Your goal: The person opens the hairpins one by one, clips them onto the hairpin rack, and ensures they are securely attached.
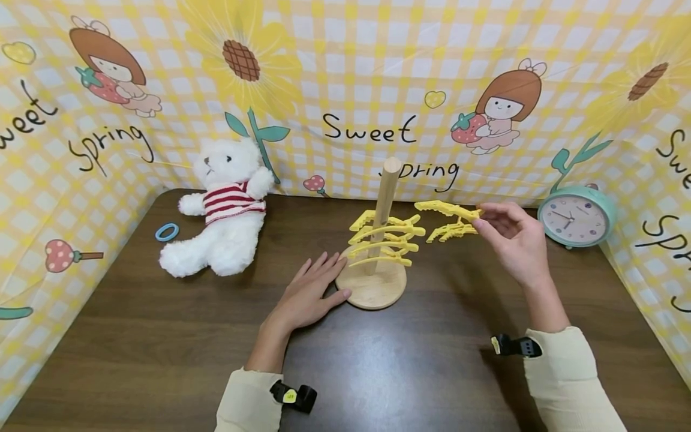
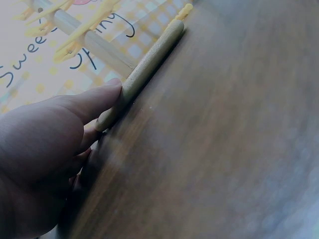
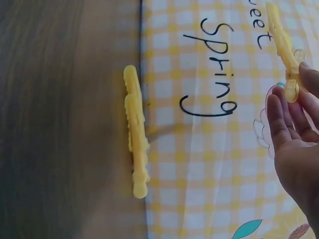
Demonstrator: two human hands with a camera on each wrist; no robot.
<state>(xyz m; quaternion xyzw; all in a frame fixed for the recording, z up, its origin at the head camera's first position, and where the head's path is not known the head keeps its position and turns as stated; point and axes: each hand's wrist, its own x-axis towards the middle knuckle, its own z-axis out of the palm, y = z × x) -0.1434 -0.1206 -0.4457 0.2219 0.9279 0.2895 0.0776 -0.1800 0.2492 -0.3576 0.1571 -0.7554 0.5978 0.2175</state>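
Observation:
A round wooden base (image 1: 372,294) carries an upright wooden post (image 1: 386,192), with several yellow curved plastic clips (image 1: 385,245) around it, one above another. My left hand (image 1: 308,294) rests beside the base with straight fingers, its thumb (image 2: 102,98) at the rim in the left wrist view. Right of the post, my right hand (image 1: 515,240) pinches one end of another yellow curved clip (image 1: 445,209) between thumb and fingers, holding it above the table. Behind and below it, a bumpy-edged yellow clip (image 3: 135,129) lies on the table near the back edge.
A white teddy bear (image 1: 232,207) in a red-striped shirt lies at the back left, with a blue ring (image 1: 167,232) beside it. At the back right stands a green alarm clock (image 1: 574,219). Checked patterned cloth (image 1: 356,78) walls the brown table (image 1: 162,336) on three sides.

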